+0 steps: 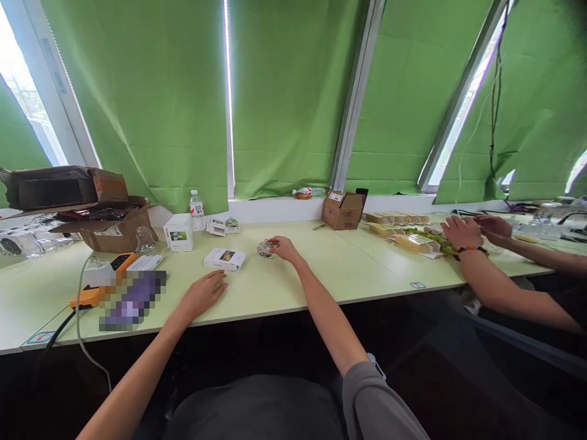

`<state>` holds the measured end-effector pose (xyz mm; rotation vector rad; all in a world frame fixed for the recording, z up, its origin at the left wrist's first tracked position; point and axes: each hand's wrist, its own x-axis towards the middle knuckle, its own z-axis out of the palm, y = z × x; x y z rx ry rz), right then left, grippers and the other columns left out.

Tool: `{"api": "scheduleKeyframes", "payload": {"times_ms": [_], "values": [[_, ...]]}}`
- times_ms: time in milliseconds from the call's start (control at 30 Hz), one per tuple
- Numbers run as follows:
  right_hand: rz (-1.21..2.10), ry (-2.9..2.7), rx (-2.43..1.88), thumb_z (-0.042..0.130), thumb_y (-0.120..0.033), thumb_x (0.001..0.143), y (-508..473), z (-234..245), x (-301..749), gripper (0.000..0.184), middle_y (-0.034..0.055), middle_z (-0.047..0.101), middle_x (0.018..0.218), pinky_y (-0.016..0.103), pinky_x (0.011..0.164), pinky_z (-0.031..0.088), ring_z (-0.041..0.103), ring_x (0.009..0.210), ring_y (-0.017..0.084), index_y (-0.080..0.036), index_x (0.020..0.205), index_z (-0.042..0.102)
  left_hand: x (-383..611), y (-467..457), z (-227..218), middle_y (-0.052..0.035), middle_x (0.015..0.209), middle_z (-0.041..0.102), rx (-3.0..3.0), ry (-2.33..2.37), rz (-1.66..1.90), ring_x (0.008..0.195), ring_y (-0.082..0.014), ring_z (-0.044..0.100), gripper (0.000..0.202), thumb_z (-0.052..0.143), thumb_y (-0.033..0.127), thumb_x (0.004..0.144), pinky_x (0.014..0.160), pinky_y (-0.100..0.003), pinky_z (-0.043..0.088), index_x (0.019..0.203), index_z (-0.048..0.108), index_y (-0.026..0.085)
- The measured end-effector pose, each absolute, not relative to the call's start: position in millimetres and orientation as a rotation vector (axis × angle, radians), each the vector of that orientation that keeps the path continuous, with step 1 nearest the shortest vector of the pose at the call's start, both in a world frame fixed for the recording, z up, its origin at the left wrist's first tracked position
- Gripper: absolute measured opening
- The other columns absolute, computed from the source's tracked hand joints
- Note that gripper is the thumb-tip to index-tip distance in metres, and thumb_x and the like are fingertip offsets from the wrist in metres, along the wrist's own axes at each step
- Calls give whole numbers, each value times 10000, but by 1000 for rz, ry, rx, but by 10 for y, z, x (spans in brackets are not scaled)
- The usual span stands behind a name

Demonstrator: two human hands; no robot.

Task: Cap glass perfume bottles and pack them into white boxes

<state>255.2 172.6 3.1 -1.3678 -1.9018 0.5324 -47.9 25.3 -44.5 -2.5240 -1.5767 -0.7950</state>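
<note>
Where a long pale green table (284, 293) runs left to right under a row of windows w/ green blinds (151, 98), a person sits at the near edge, both forearms stretched out over it. The left hand (204, 293) lies flat on the tabletop, fingers spread, holding nothing, just near a small white box (224, 258). The right hand (284, 247) reaches farther, fingertips closed round a small round glass object (265, 249) that rests on the table approx. at its middle, right of the white box.

Left side: an orange device (98, 287) w/ a grey cable trailing off the near edge, a blurred-out patch beside it, and open brown cardboard boxes (105, 229) at the far left. Far edge, by the sill: a taller white box (178, 232), a water bottle (197, 211), a few small packets. Far centre-right: a small open carton (342, 211).

Right side: a co-worker's hands (463, 232) work over a row of flat yellowish packs (397, 218) and some green bits; one wrist wears a bead bracelet. Daylight shows in strips betw. the blinds; dark cords hang at the far right
</note>
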Motion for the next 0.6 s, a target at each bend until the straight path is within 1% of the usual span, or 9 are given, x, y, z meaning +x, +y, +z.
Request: {"api": "scheduleKeyframes", "payload": {"times_ms": [133, 233, 400, 467, 533, 600], "values": [[670, -1943, -1272, 710, -139, 636, 1711, 53, 2548, 415, 58, 699, 948, 268, 711, 482, 622, 813, 169, -155, 1050, 705, -477, 256, -442, -73, 1263, 615, -2564, -1644, -772, 1144, -247, 582, 431, 377, 465, 941, 983, -386, 437, 1242, 567, 222], [767, -1979, -1209, 724, -141, 626, 1699, 41, 2520, 419, 57, 700, 936, 244, 646, 490, 614, 734, 142, -155, 1045, 713, -480, 266, -444, -74, 1251, 623, -2594, -1655, -793, 1147, -255, 576, 432, 382, 468, 937, 985, -390, 431, 1228, 577, 215], [1000, -2003, -1035, 754, -156, 610, 1661, -10, 2422, 439, 70, 690, 979, 230, 613, 504, 609, 714, 130, -168, 1047, 717, -486, 272, -437, -73, 1264, 613, -2632, -1664, -819, 1153, -257, 566, 428, 385, 469, 933, 990, -384, 422, 1211, 586, 212], [1037, -2026, -979, 764, -169, 610, 1633, -18, 2383, 441, 70, 688, 988, 226, 606, 507, 612, 712, 129, -173, 1048, 717, -490, 275, -435, -68, 1269, 610, -2639, -1665, -821, 1164, -254, 557, 425, 388, 471, 931, 1000, -378, 414, 1199, 592, 212], [1043, -2076, -934, 755, -197, 643, 1610, -12, 2359, 423, 70, 692, 992, 229, 612, 515, 619, 717, 130, -180, 1064, 712, -494, 278, -438, -65, 1267, 611, -2639, -1666, -834, 1168, -252, 554, 423, 393, 472, 928, 1010, -374, 407, 1188, 600, 211], [963, -2115, -935, 706, -236, 724, 1608, 1, 2362, 369, 66, 700, 994, 241, 632, 530, 628, 720, 130, -193, 1090, 700, -496, 281, -442, -63, 1263, 613, -2641, -1662, -852, 1167, -250, 555, 419, 396, 471, 926, 1014, -370, 405, 1181, 605, 214]]}}
